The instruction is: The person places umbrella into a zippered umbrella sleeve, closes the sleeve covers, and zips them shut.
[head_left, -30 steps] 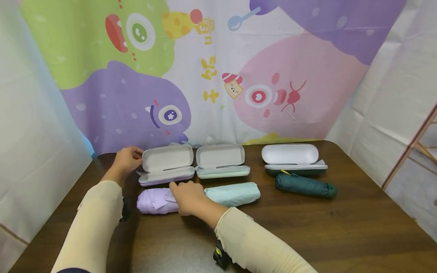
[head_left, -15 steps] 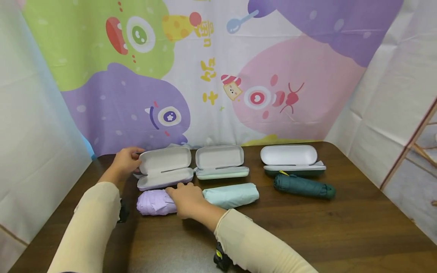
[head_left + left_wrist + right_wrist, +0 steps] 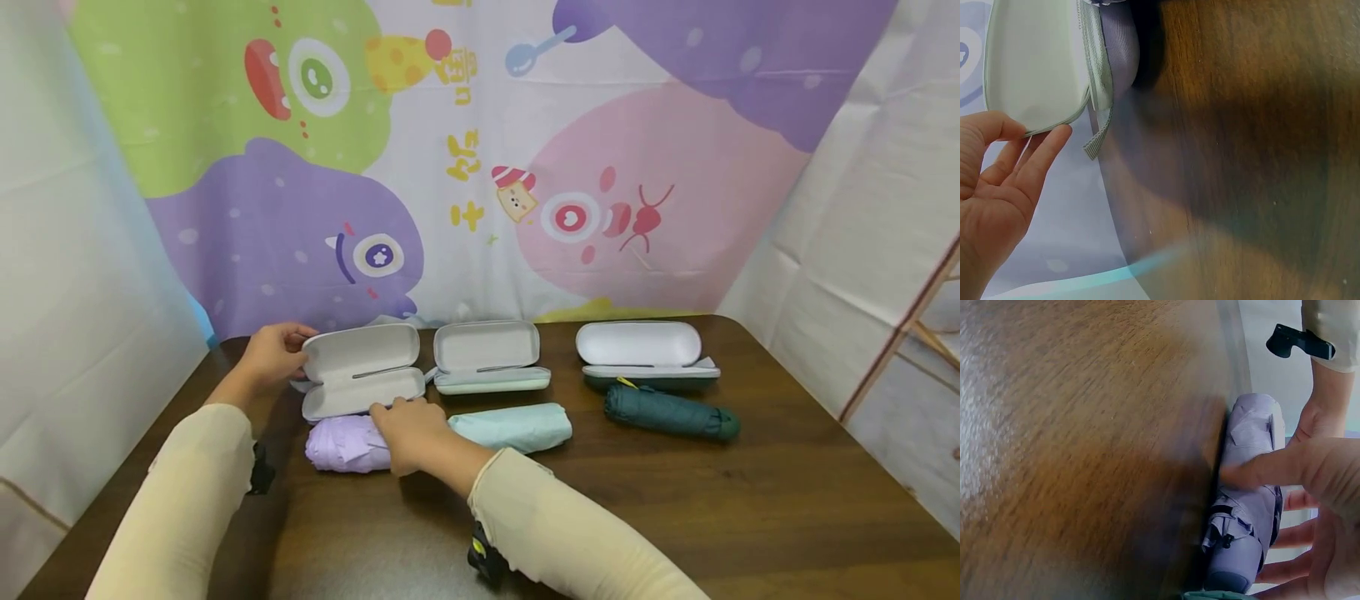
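In the head view, my left hand (image 3: pixel 272 354) is at the left end of an open lilac zippered case (image 3: pixel 360 354) with a pale grey lining. Its thumb and fingertips pinch the rim of the raised lid (image 3: pixel 1035 69) in the left wrist view, beside a dangling fabric tab (image 3: pixel 1097 140). Just in front of that case lies a folded lilac umbrella (image 3: pixel 341 446). My right hand (image 3: pixel 412 437) grips its right part, thumb across the near side and fingers along the far side in the right wrist view. The umbrella's covered end is hidden from the head camera.
To the right stands an open mint case (image 3: pixel 491 379) with a folded mint umbrella (image 3: pixel 517 427) before it. Farther right are an open dark green case (image 3: pixel 648 379) and a dark green umbrella (image 3: pixel 671 412). A printed cloth (image 3: pixel 465 275) hangs behind the brown table (image 3: pixel 712 517).
The left end of the lilac case has shifted slightly left and nearer, with my left hand on its lid. My right hand stays on the lilac umbrella.
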Demonstrator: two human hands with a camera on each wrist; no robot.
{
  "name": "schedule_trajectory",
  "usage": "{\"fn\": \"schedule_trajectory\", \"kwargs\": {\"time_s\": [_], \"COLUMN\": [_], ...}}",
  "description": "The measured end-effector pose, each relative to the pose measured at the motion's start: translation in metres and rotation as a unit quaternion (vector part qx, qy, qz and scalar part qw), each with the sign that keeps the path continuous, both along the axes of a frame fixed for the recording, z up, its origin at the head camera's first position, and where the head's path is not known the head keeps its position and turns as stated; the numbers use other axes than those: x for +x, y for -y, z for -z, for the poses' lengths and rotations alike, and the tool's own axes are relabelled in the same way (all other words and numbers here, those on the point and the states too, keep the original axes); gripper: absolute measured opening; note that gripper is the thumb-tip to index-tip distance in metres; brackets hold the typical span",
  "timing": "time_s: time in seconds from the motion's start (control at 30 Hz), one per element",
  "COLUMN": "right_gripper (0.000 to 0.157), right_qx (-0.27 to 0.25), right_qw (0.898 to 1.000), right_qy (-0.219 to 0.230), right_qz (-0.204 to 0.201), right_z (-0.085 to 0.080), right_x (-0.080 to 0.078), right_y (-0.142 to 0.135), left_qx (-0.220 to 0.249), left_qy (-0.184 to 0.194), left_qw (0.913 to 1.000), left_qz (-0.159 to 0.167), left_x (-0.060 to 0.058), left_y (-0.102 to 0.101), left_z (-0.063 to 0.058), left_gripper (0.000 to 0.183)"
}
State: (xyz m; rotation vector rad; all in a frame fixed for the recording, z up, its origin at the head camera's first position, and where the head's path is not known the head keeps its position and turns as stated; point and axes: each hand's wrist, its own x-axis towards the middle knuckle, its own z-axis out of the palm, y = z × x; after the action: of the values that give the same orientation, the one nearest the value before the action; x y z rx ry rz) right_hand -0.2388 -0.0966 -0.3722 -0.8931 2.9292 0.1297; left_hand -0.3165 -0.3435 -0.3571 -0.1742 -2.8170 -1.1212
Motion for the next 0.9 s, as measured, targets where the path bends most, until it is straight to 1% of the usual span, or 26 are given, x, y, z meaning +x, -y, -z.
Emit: {"fn": "schedule_trajectory", "kwargs": {"time_s": [0.17,0.3,0.37,0.53,0.6,0.77,0.9], "right_gripper": [0.068,0.06,0.059,0.065,0.064,0.061,0.064], "right_qx": [-0.005,-0.02,-0.024,-0.026,-0.03,-0.051,-0.072], "right_qw": [1.0,0.999,0.999,1.0,1.0,0.998,0.997], "right_qy": [0.014,0.018,0.017,0.006,0.002,-0.001,-0.003], "right_qz": [0.007,0.018,0.018,0.0,-0.009,-0.021,-0.023], "right_z": [0.002,0.003,0.004,0.003,0.004,0.003,0.0], "right_x": [-0.003,-0.004,-0.005,-0.008,-0.009,-0.009,-0.006], "right_y": [0.004,0.008,0.009,0.008,0.007,0.001,-0.002], "left_qx": [0.003,0.011,0.012,0.01,0.013,0.028,0.035], "left_qy": [0.0,0.001,0.002,-0.004,-0.008,-0.012,-0.013], "left_qw": [1.0,0.9999,0.9999,0.9999,0.9999,0.9995,0.9993], "left_qz": [0.001,0.001,0.001,0.004,0.004,0.004,-0.002], "left_x": [0.001,0.002,0.003,0.006,0.007,0.01,0.013], "left_y": [0.003,0.004,0.003,0.003,0.004,0.006,0.008], "left_z": [-0.001,-0.003,-0.004,-0.007,-0.007,-0.004,0.0], "left_gripper": [0.033,0.032,0.032,0.032,0.032,0.031,0.031]}}
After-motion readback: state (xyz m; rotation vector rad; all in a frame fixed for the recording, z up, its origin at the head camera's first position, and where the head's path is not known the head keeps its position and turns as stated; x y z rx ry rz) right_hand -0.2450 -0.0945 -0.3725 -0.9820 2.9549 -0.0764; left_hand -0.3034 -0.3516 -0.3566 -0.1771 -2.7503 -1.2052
